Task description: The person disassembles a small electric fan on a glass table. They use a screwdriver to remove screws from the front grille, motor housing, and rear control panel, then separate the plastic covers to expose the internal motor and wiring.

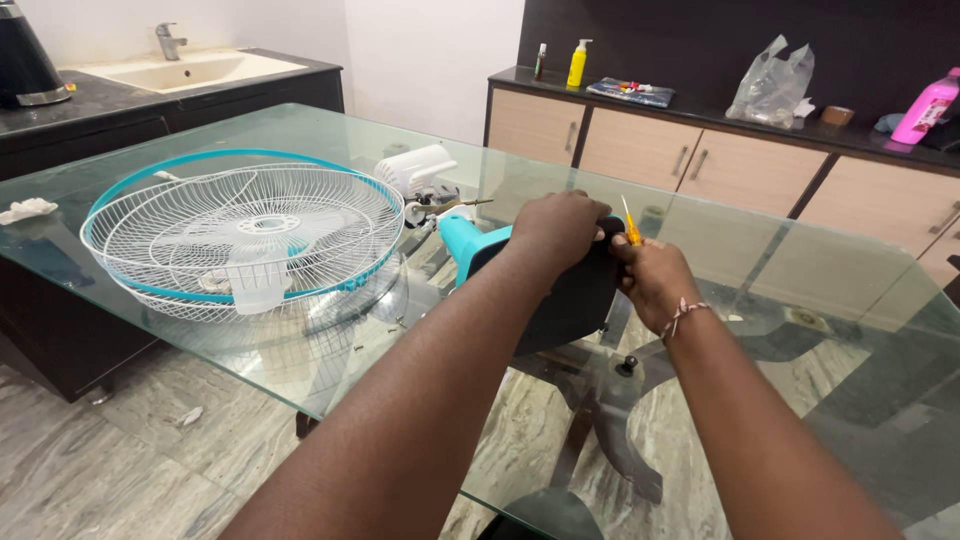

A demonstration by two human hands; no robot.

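Fan lying half dismantled on the glass worktop [800, 360].
White wire fan guard [245, 240] lying off; left hand [556, 232] fingers gripping the black-and-teal fan housing [560, 300], right hand [652, 280] fingers pinching a yellow-handled screwdriver [630, 224].

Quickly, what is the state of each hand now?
Left hand: closed, gripping the dark fan base.
Right hand: closed, holding a yellow screwdriver against the base.

Worktop [820, 350]: clear glossy glass. Fan guard [245, 235]: white wire with glossy teal plastic rim. Fan housing [570, 300]: matt dark plastic.
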